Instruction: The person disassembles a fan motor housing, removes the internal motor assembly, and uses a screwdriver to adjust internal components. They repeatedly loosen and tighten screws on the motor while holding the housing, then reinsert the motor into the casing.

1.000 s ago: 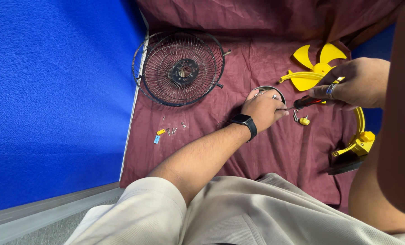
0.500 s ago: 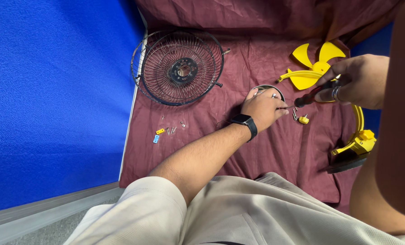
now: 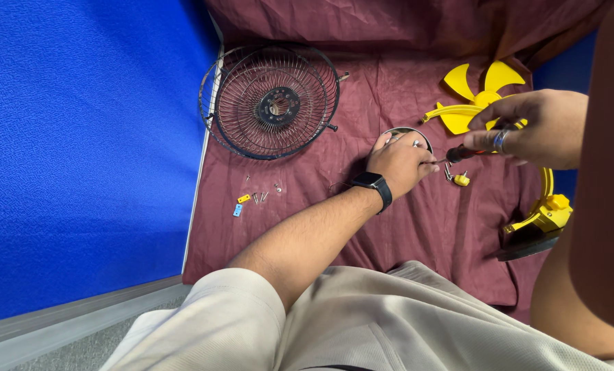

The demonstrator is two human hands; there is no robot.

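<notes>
The scene is lit brightly and evenly by soft light from overhead; no harsh glare is seen. Colours are rendered saturated, above all on the blue wall panel (image 3: pixel 80 137) and the maroon cloth (image 3: pixel 403 227). A short, soft shadow is cast on the cloth under the left hand (image 3: pixel 400 161) and along its forearm. Fine detail is kept sharp in the wire fan guard (image 3: pixel 272 103) and the yellow fan blade (image 3: pixel 482 96). The right hand (image 3: pixel 537 127) is slightly softened, and the arm at the right edge is blurred and stretched by closeness to the wide lens. The beige trousers (image 3: pixel 362 323) at the bottom are mildly out of focus.
</notes>
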